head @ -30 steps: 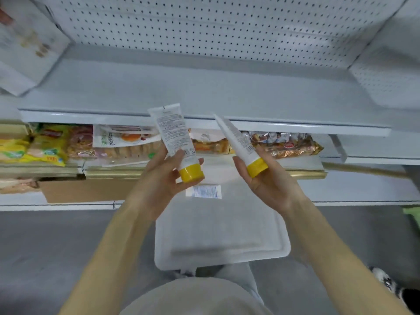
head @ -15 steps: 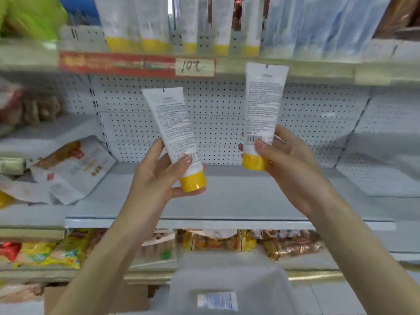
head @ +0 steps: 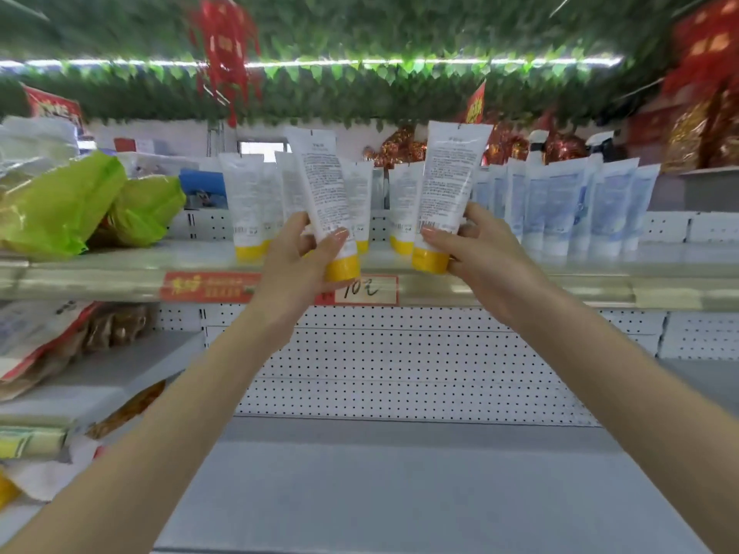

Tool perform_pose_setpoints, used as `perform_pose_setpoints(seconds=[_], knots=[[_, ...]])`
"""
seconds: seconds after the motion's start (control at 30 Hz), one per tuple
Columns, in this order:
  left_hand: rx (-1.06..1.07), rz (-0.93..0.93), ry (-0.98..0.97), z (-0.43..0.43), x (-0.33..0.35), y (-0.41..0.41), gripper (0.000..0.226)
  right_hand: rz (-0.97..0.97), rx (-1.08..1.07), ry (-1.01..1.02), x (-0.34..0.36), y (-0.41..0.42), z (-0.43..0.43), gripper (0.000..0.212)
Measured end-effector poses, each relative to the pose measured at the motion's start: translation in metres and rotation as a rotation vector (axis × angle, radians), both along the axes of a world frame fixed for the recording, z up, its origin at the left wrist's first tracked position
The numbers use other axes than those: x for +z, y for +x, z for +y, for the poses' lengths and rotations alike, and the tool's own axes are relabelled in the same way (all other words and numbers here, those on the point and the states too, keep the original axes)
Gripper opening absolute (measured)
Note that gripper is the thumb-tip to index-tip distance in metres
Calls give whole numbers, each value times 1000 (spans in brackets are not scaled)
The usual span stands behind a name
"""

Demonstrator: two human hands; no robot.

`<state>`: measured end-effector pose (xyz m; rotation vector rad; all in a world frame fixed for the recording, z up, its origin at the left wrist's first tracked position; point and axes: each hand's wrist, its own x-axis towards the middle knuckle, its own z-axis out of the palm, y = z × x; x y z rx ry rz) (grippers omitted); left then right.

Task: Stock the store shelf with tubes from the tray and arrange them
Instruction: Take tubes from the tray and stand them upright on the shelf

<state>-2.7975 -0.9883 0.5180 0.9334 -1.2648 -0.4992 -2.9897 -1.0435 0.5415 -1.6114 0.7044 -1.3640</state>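
Tubes with yellow caps are held one in each hand, raised in front of the upper shelf (head: 520, 279). The left hand (head: 296, 257) wraps its fingers and thumb round the lower end of the left tube (head: 324, 185), cap down, with the crimped end leaning toward 11 o'clock. The right hand (head: 476, 253) grips the right tube (head: 448, 181) just above its cap in the same way, with the crimped end leaning toward 1 o'clock. Both held tubes show their printed backs and stay apart from each other.

Behind them, a row of yellow-capped tubes (head: 246, 201) stands cap down on the upper shelf. At 3 o'clock from that row stands a group of blue-and-white tubes (head: 560, 205). Green bags (head: 60, 205) lie on the same shelf at 9 o'clock. A handwritten price label (head: 368, 290) and a red label (head: 208, 287) sit on the shelf's front edge, below the hands. Toward 6 o'clock are a white pegboard (head: 400, 365) and a grey lower shelf (head: 400, 485). A leafy green garland (head: 360, 90) runs across at 12 o'clock, blurred.
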Motion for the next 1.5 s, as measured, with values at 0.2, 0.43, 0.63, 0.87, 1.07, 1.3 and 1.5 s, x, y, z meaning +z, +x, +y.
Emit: perform_pose_setpoints(seconds=[0.2, 0.43, 0.63, 0.87, 1.07, 1.3, 1.5], knots=[[312, -111, -141, -22, 8, 26, 24, 116, -95, -52, 19, 24, -47, 40], [413, -241, -209, -36, -6, 66, 38, 227, -149, -30, 24, 69, -89, 44], [334, -176, -211, -46, -16, 77, 39, 471, -198, -195, 20, 90, -105, 32], [278, -139, -237, -49, -20, 81, 36, 457, -139, -225, 16, 91, -112, 30], [286, -180, -217, -48, -16, 82, 29, 487, -136, -213, 16, 90, -110, 37], [177, -183, -116, -31, 2, 83, 26, 104, -357, -302, 33, 77, -86, 31], [31, -253, -87, -25, 14, 35, 26, 309, 163, -287, 51, 57, -44, 20]])
